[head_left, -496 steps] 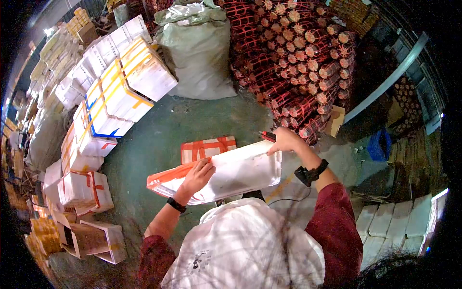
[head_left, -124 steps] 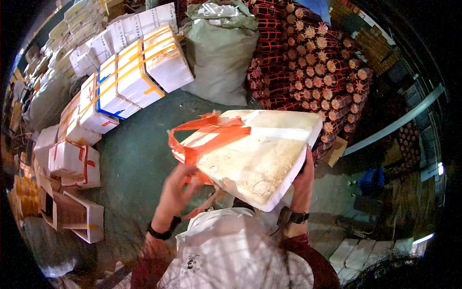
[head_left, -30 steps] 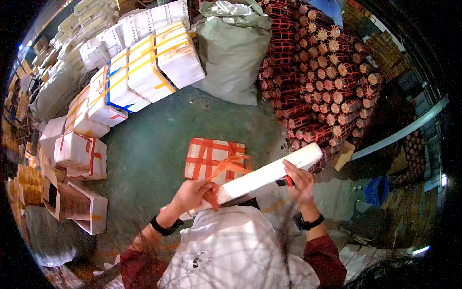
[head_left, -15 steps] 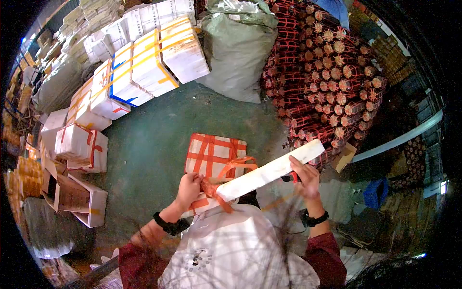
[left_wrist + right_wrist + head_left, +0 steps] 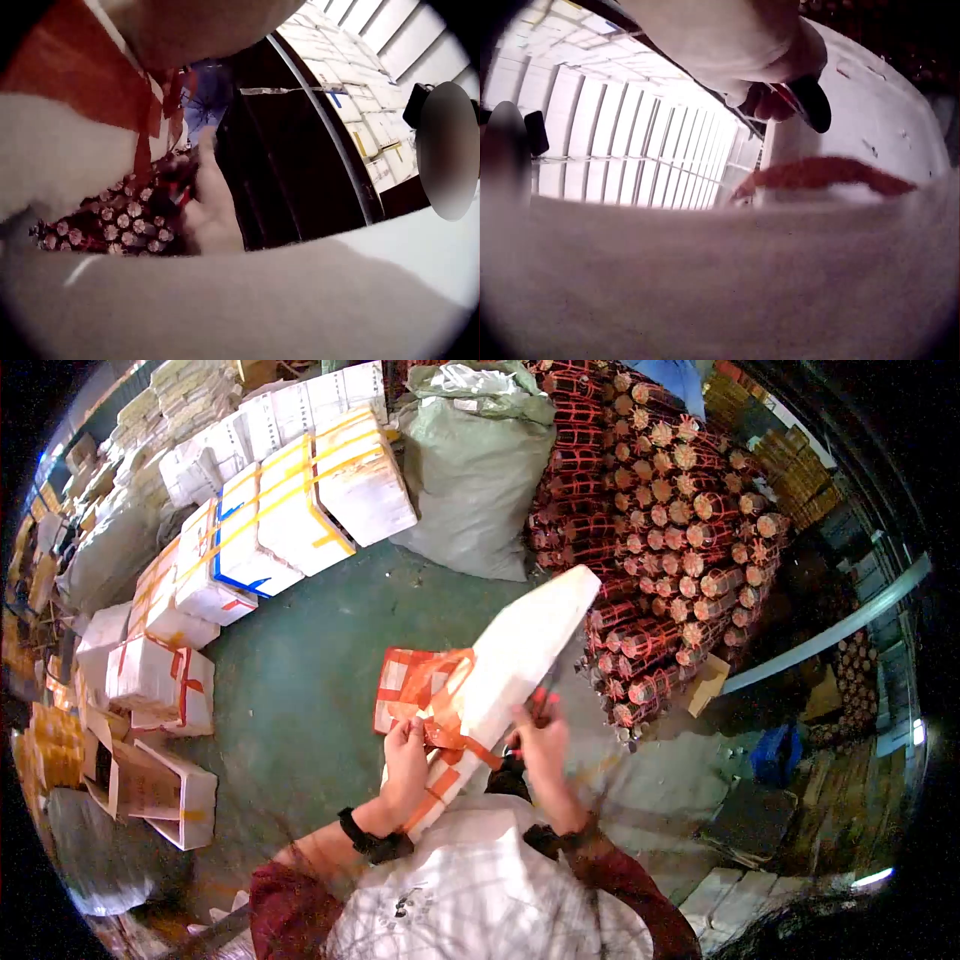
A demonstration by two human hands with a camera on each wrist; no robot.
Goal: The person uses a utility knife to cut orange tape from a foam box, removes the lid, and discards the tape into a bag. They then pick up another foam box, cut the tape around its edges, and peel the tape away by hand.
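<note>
Blurring into a pale smear across the lower half of both wrist views: the white foam lid (image 5: 512,656), its near end hiding behind the left hand (image 5: 405,755) and the orange tape (image 5: 443,722). Covering most of the taped foam box (image 5: 404,682) on the green floor (image 5: 300,690). Hiding inside the right hand (image 5: 541,735): a red-and-black tool (image 5: 804,100), type unclear.
</note>
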